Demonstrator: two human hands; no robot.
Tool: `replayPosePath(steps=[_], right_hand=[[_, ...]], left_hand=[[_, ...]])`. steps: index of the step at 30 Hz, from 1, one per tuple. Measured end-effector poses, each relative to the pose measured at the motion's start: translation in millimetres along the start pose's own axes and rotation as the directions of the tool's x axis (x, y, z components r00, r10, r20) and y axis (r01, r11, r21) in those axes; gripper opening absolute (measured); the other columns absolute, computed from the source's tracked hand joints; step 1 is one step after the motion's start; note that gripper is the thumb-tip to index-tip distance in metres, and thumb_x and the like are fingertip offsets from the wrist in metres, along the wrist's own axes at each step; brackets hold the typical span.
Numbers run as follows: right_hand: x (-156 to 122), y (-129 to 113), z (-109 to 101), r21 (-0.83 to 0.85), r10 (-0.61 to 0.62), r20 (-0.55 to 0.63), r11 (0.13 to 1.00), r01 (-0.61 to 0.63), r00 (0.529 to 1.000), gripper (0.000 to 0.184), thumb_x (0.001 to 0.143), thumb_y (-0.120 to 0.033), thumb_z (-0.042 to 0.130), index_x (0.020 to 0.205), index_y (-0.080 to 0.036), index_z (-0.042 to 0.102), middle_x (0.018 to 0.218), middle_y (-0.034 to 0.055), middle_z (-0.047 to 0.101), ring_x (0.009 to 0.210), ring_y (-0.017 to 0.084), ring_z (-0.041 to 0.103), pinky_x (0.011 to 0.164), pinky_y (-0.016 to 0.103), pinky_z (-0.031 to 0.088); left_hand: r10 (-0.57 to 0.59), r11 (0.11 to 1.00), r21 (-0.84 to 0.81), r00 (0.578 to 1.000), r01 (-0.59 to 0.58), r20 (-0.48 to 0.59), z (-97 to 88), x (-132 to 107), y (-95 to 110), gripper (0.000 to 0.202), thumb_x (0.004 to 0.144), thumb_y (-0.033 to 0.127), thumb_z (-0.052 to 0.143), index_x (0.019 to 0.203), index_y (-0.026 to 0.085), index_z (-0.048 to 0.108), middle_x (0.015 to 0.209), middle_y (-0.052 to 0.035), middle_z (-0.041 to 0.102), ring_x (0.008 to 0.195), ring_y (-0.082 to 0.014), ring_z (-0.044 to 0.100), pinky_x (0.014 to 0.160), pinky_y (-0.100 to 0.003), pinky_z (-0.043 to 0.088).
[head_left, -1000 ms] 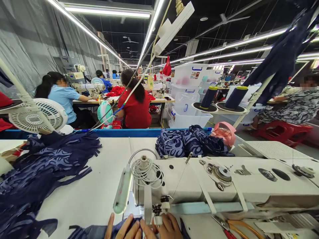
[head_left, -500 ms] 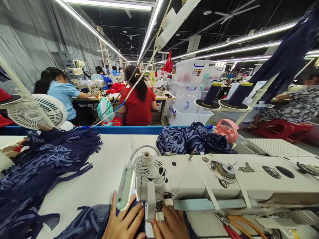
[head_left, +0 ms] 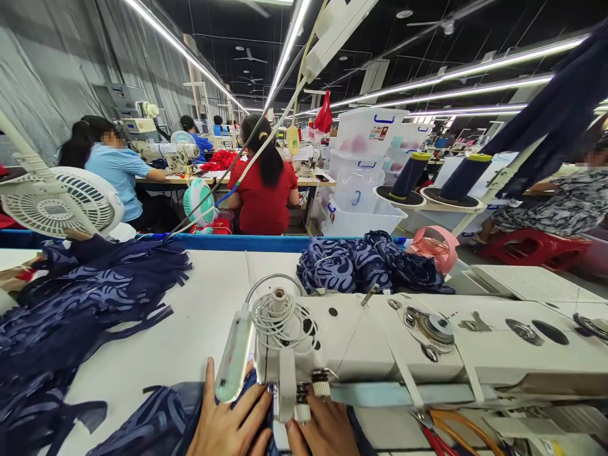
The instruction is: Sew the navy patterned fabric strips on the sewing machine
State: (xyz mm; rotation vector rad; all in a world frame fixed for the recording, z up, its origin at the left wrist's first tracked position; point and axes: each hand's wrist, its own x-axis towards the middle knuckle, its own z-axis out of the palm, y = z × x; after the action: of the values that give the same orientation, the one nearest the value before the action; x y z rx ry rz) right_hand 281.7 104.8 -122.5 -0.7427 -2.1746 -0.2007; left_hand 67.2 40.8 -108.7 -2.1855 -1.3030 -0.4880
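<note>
My left hand [head_left: 230, 421] lies flat with fingers spread on a navy patterned fabric piece [head_left: 154, 421] at the bottom edge, just left of the needle area. My right hand [head_left: 325, 430] rests on the same cloth right of the presser foot, fingers stretched forward under the head of the white sewing machine [head_left: 403, 345]. The cloth runs under the machine head between both hands. A pale green lamp tube [head_left: 234, 361] hangs over my left fingers.
A heap of navy patterned pieces [head_left: 71, 310] covers the table's left side; another bundle [head_left: 361, 266] lies behind the machine. A white fan [head_left: 59, 206] stands far left. Scissors with orange handles [head_left: 446, 430] lie at right. Other people sew at tables beyond.
Both hands have slid forward toward the needle with the cloth, so more of the hands and fabric shows. The camera has tipped slightly downward.
</note>
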Motion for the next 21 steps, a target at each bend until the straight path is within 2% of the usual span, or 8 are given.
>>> replayPosePath(steps=[5,9,11,14,16,19,21], right_hand=[[-2.6,1.9,-3.5,0.05,0.013,-0.012,0.999,-0.013,1.0,0.032,0.104,-0.021,0.037,0.095,-0.02,0.068,0.094,0.0105,0.068,0.076,0.024,0.065,0.071,0.036,0.053],[-0.8,11.4,-11.3,0.025,0.041,0.069,0.999,-0.043,0.997,0.036,0.107,-0.028,0.035,0.121,-0.019,0.066,0.102,0.013,0.071,0.085,0.028,0.069,0.074,0.039,0.058],[4.6,14.2,-15.7,0.043,0.07,0.107,0.996,-0.075,0.992,0.037,0.109,-0.027,0.033,0.131,-0.02,0.062,0.096,0.0107,0.073,0.079,0.027,0.07,0.074,0.038,0.059],[17.2,11.4,-22.3,0.101,0.121,0.119,0.986,-0.133,0.985,0.039,0.111,-0.026,0.029,0.132,-0.021,0.06,0.083,0.0064,0.072,0.067,0.023,0.068,0.074,0.036,0.059],[25.1,7.0,-25.5,0.129,0.155,0.117,0.977,-0.17,0.981,0.04,0.112,-0.027,0.027,0.132,-0.022,0.061,0.082,0.0061,0.072,0.066,0.023,0.068,0.074,0.037,0.059],[30.6,2.0,-27.7,0.171,0.182,0.107,0.965,-0.198,0.978,0.041,0.111,-0.027,0.026,0.13,-0.024,0.062,0.082,0.0053,0.072,0.068,0.022,0.069,0.077,0.037,0.058],[30.4,0.9,-28.2,0.178,0.197,0.097,0.961,-0.211,0.976,0.04,0.111,-0.028,0.027,0.129,-0.024,0.063,0.078,0.004,0.07,0.069,0.023,0.069,0.077,0.038,0.058]], left_hand=[[-0.023,0.999,-0.031,1.0,0.023,0.0,1.3,-1.3,0.0,0.033,0.092,0.026,0.055,0.121,0.021,0.069,0.114,-0.0042,0.073,0.122,-0.0294,0.057,0.124,-0.058,-0.001],[-0.016,0.999,-0.05,1.0,0.016,0.005,-4.1,3.0,0.9,0.034,0.094,0.026,0.053,0.125,0.018,0.066,0.115,-0.0051,0.074,0.116,-0.0283,0.06,0.123,-0.061,-0.008],[-0.057,0.995,-0.077,0.997,0.061,0.049,-8.7,5.2,2.7,0.034,0.096,0.025,0.051,0.126,0.019,0.065,0.116,-0.0051,0.074,0.117,-0.0292,0.06,0.121,-0.065,-0.008],[-0.127,0.984,-0.106,0.984,0.141,0.127,-15.7,7.4,3.9,0.035,0.095,0.025,0.054,0.129,0.02,0.062,0.119,-0.0043,0.073,0.121,-0.0301,0.058,0.12,-0.067,-0.006],[-0.106,0.986,-0.111,0.984,0.123,0.144,-18.3,7.6,3.5,0.039,0.093,0.026,0.059,0.132,0.021,0.06,0.121,-0.0032,0.072,0.122,-0.0301,0.057,0.121,-0.064,-0.006],[-0.094,0.983,-0.146,0.988,0.112,0.121,-17.1,5.8,4.5,0.04,0.093,0.026,0.06,0.132,0.022,0.061,0.124,-0.001,0.071,0.124,-0.0298,0.055,0.122,-0.062,-0.006],[-0.165,0.963,-0.202,0.984,0.176,0.067,-14.4,4.4,6.7,0.035,0.094,0.024,0.056,0.128,0.023,0.063,0.123,0.0006,0.071,0.126,-0.0303,0.052,0.121,-0.065,-0.005]])
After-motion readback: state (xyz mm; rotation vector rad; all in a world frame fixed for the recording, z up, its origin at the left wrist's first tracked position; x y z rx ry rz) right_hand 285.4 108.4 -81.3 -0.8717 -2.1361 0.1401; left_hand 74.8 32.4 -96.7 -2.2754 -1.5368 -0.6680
